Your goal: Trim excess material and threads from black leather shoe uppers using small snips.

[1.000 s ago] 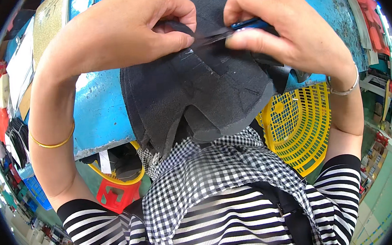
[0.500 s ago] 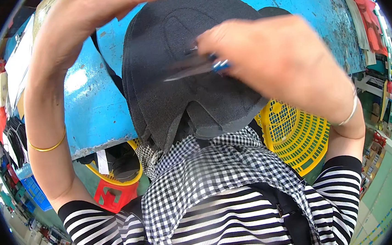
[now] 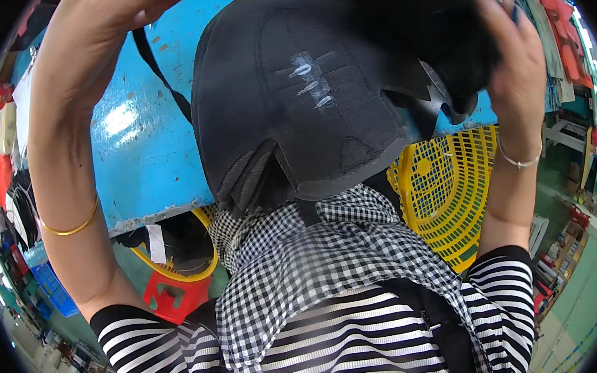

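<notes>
A stack of black padded fabric panels, rounded at the far end and notched at the near edge, lies at the table's front edge and overhangs it. White chalky streaks with small slits mark the top panel. At the upper right my right hand is closed at the edge of another black fabric panel, lifted and blurred by motion. A small metal glint shows by its fingers; I cannot make out the tool. My left hand arches over the table's far left, its fingers mostly cut off by the frame.
The blue worktable has a chipped front edge. Below it on the right stands a yellow plastic basket. At the left are another yellow-rimmed basket and a red stool. A black strap lies left of the stack.
My right hand has moved right, away from the stack's middle, carrying a black panel. The metal tool that was over the stack is gone from there, and white streaks now show on the top panel.
</notes>
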`<action>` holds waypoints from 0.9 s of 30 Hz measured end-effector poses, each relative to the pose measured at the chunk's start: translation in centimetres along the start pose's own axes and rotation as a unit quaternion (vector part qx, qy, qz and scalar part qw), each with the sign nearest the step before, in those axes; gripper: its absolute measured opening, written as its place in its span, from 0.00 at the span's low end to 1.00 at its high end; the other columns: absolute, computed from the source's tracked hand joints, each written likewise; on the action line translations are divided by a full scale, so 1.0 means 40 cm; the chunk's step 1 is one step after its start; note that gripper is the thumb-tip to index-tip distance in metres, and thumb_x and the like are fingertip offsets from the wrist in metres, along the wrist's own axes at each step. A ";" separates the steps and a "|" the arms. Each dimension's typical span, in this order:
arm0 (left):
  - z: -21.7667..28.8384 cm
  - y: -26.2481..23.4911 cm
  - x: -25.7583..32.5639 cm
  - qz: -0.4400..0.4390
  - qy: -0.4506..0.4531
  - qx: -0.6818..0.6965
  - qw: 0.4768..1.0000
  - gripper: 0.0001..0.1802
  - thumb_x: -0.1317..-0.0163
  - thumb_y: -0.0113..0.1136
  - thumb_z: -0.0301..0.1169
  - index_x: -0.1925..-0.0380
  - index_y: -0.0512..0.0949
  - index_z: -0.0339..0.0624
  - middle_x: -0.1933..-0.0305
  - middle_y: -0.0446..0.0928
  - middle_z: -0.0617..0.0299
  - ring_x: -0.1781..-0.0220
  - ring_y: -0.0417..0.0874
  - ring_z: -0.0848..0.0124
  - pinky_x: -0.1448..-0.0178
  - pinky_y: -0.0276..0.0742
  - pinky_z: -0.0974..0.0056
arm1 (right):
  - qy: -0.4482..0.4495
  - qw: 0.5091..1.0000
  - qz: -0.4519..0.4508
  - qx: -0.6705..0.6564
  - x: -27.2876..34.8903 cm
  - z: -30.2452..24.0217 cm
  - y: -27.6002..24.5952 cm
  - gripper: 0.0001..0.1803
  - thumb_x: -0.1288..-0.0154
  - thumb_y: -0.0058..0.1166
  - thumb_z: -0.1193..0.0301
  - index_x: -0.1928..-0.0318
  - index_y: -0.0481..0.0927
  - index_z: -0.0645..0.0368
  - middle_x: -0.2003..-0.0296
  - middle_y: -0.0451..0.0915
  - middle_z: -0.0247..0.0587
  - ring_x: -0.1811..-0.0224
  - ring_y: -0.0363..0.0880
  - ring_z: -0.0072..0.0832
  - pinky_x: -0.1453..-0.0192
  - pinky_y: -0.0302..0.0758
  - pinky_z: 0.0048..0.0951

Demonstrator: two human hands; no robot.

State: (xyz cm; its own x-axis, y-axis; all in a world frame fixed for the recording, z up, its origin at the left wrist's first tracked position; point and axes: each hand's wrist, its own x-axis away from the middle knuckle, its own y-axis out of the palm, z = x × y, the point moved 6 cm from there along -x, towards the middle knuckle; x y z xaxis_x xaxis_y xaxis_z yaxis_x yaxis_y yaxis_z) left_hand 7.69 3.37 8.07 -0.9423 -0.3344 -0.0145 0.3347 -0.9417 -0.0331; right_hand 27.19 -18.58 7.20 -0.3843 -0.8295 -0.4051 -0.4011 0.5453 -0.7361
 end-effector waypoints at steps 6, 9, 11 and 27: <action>-0.112 0.045 -0.008 -0.175 -0.090 -0.242 0.950 0.07 0.42 0.70 0.32 0.72 0.83 0.40 0.72 0.79 0.69 0.69 0.78 0.81 0.62 0.72 0.74 | 0.509 0.755 0.234 -0.342 0.203 0.299 -0.019 0.19 0.24 0.46 0.67 0.42 0.77 0.66 0.53 0.83 0.37 0.77 0.69 0.05 0.72 0.65 0.07; -0.115 0.109 -0.030 -0.259 -0.109 -0.225 0.933 0.07 0.47 0.72 0.28 0.73 0.84 0.37 0.72 0.81 0.65 0.67 0.80 0.77 0.57 0.76 0.72 | 0.406 0.894 0.107 -0.153 0.288 0.405 -0.117 0.15 0.23 0.47 0.65 0.46 0.77 0.62 0.61 0.80 0.32 0.81 0.60 0.10 0.78 0.56 0.14; -0.123 0.135 -0.028 -0.287 -0.101 -0.219 0.927 0.07 0.48 0.72 0.27 0.74 0.84 0.34 0.73 0.82 0.62 0.66 0.81 0.76 0.54 0.77 0.71 | 0.382 0.890 0.129 -0.212 0.286 0.411 -0.112 0.14 0.23 0.47 0.66 0.46 0.76 0.61 0.65 0.77 0.30 0.81 0.57 0.09 0.79 0.53 0.15; -0.119 0.121 -0.041 -0.229 -0.079 -0.422 0.874 0.14 0.44 0.70 0.33 0.74 0.76 0.34 0.79 0.69 0.64 0.75 0.67 0.76 0.69 0.64 0.69 | -0.173 0.953 -0.235 -0.084 0.039 -0.130 0.185 0.09 0.41 0.63 0.70 0.63 0.77 0.56 0.76 0.76 0.39 0.73 0.78 0.41 0.71 0.70 0.38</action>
State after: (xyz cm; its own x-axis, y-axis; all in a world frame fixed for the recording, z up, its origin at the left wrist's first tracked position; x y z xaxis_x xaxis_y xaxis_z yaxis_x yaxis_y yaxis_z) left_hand 10.87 -0.46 3.19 -0.9442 0.0078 0.3294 -0.2581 -0.6390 -0.7246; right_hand 19.30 -15.22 3.92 0.1555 -0.9613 -0.2274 -0.5998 0.0910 -0.7950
